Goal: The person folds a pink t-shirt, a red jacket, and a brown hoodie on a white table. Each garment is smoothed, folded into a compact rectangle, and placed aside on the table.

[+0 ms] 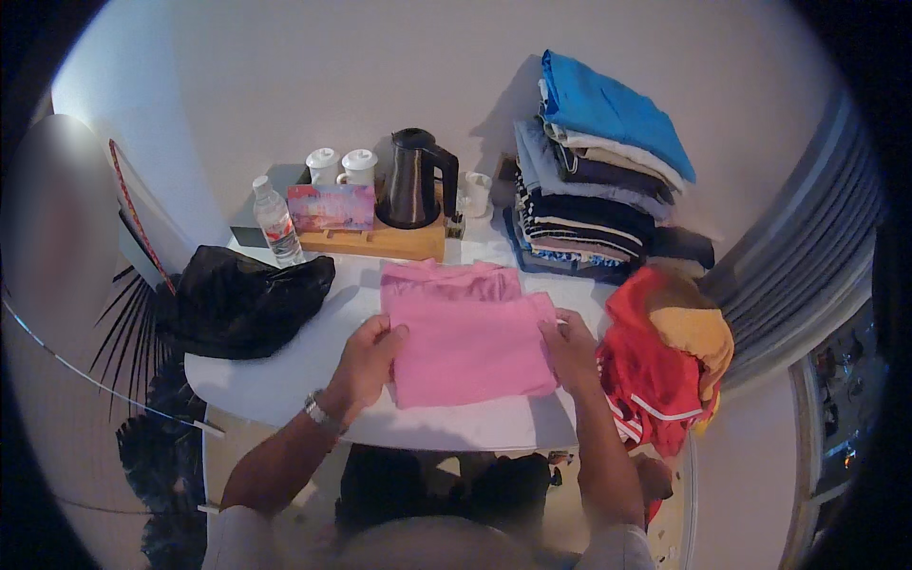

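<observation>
A pink garment (470, 349) lies partly folded on the white table (285, 385), its lower part doubled over and its far edge showing a shinier strip. My left hand (372, 356) grips the left edge of the upper layer between thumb and fingers. At the opposite edge, my right hand (568, 349) pinches the same cloth, its fingertips partly hidden behind the fabric. A metal-banded watch is on my left wrist.
A tall stack of folded clothes (591, 214) stands at the back right. Red and yellow clothes (655, 363) hang over the right edge. Behind are an electric kettle (413, 178), lidded white mugs (358, 167) and a water bottle (278, 224). A black plastic bag (242, 303) sits left.
</observation>
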Tool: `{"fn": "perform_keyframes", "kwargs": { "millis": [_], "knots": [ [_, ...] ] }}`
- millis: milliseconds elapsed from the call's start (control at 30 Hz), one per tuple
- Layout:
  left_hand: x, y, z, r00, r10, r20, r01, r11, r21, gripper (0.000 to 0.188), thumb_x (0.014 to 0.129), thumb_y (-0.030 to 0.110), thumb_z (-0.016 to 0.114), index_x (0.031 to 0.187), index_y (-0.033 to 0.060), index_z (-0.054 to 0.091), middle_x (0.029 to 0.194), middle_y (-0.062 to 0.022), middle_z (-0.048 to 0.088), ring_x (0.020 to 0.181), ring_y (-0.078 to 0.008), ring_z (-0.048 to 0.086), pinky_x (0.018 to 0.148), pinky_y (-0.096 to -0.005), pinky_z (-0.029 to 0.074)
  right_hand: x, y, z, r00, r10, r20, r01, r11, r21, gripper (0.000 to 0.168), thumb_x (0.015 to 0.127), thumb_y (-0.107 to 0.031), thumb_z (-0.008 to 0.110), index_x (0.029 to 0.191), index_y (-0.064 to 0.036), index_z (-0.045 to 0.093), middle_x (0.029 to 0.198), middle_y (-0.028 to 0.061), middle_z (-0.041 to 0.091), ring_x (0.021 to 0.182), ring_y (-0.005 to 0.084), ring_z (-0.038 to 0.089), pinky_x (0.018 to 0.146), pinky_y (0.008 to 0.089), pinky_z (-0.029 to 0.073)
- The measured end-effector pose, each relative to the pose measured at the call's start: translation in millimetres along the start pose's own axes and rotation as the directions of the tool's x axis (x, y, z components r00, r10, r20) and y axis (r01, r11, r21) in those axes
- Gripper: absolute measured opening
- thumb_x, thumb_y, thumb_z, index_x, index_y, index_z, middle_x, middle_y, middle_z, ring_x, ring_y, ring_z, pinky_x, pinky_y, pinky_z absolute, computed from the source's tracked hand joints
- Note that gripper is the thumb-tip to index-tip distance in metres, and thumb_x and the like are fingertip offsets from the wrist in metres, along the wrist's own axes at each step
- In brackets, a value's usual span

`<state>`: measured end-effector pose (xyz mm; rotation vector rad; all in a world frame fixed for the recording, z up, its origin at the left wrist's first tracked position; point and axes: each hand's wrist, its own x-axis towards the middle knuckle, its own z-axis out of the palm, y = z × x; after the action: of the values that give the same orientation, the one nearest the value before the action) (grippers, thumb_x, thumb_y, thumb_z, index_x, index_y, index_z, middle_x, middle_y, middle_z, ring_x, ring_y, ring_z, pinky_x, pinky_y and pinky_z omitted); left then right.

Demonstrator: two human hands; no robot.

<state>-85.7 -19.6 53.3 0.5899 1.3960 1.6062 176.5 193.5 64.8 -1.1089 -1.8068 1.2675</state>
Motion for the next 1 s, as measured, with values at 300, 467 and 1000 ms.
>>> {"fn": "perform_keyframes", "kwargs": {
  "millis": [300, 467, 1000],
  "knots": [
    [-68, -62, -1, 0.998, -0.056, 0.029, 0.056, 0.998, -0.002, 0.023, 0.107, 0.021, 0.06, 0.122, 0.0029, 0.061, 0.096, -0.003, 0.068, 0.071, -0.009, 0.063, 0.057, -0.0264, 0.054, -68, 47, -15, 0.983, 0.114, 0.145, -0.135, 0.98, 0.145, 0.023, 0.102, -0.011, 0.067, 0.122, -0.002, 0.06, 0.088, 0.0023, 0.069, 0.069, 0.0051, 0.058, 0.059, 0.023, 0.046],
    [-73, -68, -8, 0.987, -0.161, 0.014, 0.161, 0.987, 0.025, 0.022, 0.109, 0.022, 0.056, 0.122, 0.0036, 0.06, 0.089, -0.0026, 0.065, 0.063, -0.0099, 0.061, 0.054, -0.0277, 0.053, -75, 44, -19, 0.954, 0.246, 0.169, -0.252, 0.968, 0.014, 0.024, 0.102, -0.008, 0.066, 0.124, 0.0, 0.059, 0.091, 0.0019, 0.069, 0.072, 0.0054, 0.059, 0.063, 0.0236, 0.049],
    [-117, -73, -6, 0.89, 0.455, -0.006, -0.36, 0.712, 0.603, 0.043, 0.093, 0.017, 0.074, 0.132, 0.003, 0.06, 0.117, -0.0179, 0.069, 0.101, -0.0336, 0.068, 0.084, -0.0435, 0.056, -129, 81, -57, 0.989, -0.085, -0.124, 0.038, 0.939, -0.341, 0.031, 0.09, -0.018, 0.081, 0.113, -0.002, 0.067, 0.094, 0.0134, 0.074, 0.08, 0.0202, 0.071, 0.072, 0.0337, 0.057]
  ]
}}
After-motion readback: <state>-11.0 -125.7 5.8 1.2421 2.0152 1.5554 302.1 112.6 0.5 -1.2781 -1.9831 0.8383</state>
